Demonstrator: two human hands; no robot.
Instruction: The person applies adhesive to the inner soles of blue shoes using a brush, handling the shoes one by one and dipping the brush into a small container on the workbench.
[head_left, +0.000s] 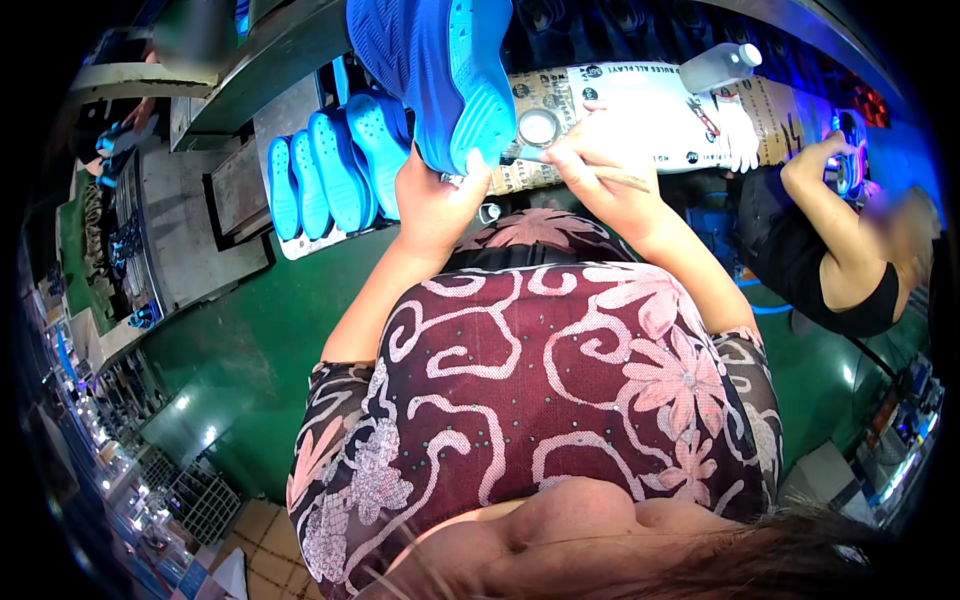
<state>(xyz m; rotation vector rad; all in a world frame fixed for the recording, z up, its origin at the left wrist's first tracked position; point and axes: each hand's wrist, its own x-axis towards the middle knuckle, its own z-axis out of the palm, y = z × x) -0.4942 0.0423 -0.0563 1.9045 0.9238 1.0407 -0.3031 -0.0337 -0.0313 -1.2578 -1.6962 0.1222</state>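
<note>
My left hand grips the near end of a blue shoe sole, which shows a dark blue ridged side and a lighter blue face. The sole is raised over the bench, its far end cut off by the top of the picture. Between the thumb and fingers of my right hand is a brush with a wooden handle. Its tip points left, close to the sole's near end; whether they touch I cannot tell. Just beyond the brush stands a small round pot with a pale inside.
Several light blue soles lie in a row to the left. A whitish bottle, a white glove and a red-handled tool lie on the taped bench cover. A co-worker sits at the right; a metal frame rises at left.
</note>
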